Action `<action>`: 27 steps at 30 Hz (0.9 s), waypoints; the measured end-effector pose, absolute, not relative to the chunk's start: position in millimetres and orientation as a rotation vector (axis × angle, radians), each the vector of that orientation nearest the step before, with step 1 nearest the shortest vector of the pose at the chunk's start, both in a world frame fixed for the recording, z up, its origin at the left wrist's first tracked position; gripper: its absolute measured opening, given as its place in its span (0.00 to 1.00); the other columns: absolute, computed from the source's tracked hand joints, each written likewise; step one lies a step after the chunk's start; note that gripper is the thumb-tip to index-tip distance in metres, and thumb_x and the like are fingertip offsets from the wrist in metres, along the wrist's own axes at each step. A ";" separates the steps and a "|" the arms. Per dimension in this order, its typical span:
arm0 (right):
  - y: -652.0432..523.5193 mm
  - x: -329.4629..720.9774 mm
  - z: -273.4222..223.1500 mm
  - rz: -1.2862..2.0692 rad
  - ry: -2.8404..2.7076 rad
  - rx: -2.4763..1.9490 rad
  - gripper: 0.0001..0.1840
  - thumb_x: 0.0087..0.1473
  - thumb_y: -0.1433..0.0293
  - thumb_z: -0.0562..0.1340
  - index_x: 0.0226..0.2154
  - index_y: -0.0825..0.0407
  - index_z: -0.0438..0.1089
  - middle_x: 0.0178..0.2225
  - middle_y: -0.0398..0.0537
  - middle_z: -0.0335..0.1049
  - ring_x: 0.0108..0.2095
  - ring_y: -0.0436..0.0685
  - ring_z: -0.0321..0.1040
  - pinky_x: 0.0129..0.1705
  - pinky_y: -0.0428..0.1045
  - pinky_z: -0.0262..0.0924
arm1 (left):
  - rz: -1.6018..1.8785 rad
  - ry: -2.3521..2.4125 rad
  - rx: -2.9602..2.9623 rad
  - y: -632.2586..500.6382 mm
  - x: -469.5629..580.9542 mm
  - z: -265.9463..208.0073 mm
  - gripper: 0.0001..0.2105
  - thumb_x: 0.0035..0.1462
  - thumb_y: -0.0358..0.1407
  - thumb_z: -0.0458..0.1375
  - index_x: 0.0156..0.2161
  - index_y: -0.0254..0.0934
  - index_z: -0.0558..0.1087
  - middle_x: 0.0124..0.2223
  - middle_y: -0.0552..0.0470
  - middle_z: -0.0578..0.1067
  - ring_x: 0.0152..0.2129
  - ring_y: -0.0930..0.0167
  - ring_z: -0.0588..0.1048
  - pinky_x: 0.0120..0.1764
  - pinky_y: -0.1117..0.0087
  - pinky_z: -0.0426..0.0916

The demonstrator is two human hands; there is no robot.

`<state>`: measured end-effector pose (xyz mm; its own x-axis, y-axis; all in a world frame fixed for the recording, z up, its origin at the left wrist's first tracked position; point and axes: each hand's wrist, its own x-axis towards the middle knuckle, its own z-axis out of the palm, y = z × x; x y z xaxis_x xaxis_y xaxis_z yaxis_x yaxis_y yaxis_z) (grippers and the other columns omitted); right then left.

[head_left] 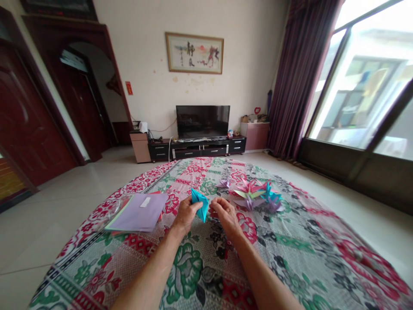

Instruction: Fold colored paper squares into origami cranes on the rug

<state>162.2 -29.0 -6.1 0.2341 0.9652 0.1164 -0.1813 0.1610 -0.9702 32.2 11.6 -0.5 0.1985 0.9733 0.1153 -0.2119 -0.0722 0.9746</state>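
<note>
A folded piece of blue origami paper (200,206) is pinched in my left hand (187,213), held up over the middle of the table. It has a pointed diamond-like shape with layered folds. Just to its right is my right hand (225,214), apart from the paper, with thumb and fingertips drawn together; whether anything small is between them I cannot make out. Folded paper cranes in pink, purple, green and blue, such as a blue paper crane (268,192), cluster beyond my right hand. A stack of coloured paper sheets (140,212), purple on top, lies left of my left hand.
A flowered cloth (185,269) covers the round table. Clear plastic wrapping (112,211) shows at the paper stack's left edge. Beyond the table stand a television (203,122) on a low black cabinet (203,149), and a dark curtain (295,77) beside the window.
</note>
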 end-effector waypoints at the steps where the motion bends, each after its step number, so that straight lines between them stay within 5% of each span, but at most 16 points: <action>1: -29.7 161.5 -5.0 1.083 -0.957 -1.058 0.16 0.40 0.57 0.63 0.26 0.52 0.65 0.25 0.43 0.66 0.26 0.51 0.65 0.28 0.46 0.61 | 1.225 0.871 1.272 11.4 31.9 -0.2 0.12 0.39 0.34 0.60 0.34 0.34 0.74 0.26 0.56 0.73 0.23 0.74 0.69 0.29 0.74 0.64; 11: -26.7 155.9 -7.0 1.102 -0.941 -1.115 0.15 0.37 0.59 0.65 0.24 0.52 0.65 0.20 0.39 0.62 0.21 0.49 0.60 0.25 0.46 0.60 | 1.187 0.838 1.575 7.2 32.1 1.5 0.08 0.44 0.32 0.56 0.33 0.35 0.73 0.30 0.55 0.73 0.30 0.72 0.70 0.36 0.72 0.64; 16: -23.9 158.2 -11.0 0.725 -1.155 -1.217 0.09 0.41 0.63 0.62 0.25 0.51 0.67 0.22 0.41 0.64 0.24 0.50 0.62 0.28 0.46 0.60 | 1.191 0.863 1.571 7.8 32.5 0.6 0.09 0.44 0.33 0.56 0.33 0.35 0.74 0.30 0.55 0.74 0.31 0.70 0.71 0.37 0.72 0.65; 20: -28.4 158.3 -5.6 0.395 -1.326 -1.200 0.07 0.44 0.66 0.61 0.29 0.49 0.70 0.31 0.46 0.67 0.33 0.54 0.64 0.35 0.48 0.61 | 1.174 0.866 1.555 9.4 31.5 -1.3 0.11 0.43 0.31 0.54 0.34 0.35 0.74 0.29 0.55 0.74 0.28 0.71 0.70 0.33 0.73 0.65; 27: -32.3 161.6 1.5 0.321 -1.430 -1.137 0.05 0.48 0.67 0.59 0.25 0.49 0.69 0.27 0.45 0.67 0.31 0.54 0.63 0.37 0.48 0.59 | 1.159 0.883 1.528 6.2 31.8 0.5 0.05 0.42 0.32 0.55 0.26 0.34 0.71 0.21 0.58 0.66 0.20 0.75 0.64 0.26 0.75 0.60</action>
<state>161.6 -32.3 1.5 0.2004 0.7710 0.6045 0.4392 0.4809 -0.7588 31.8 6.2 0.5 0.2785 0.9291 0.2434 -0.0124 -0.2499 0.9682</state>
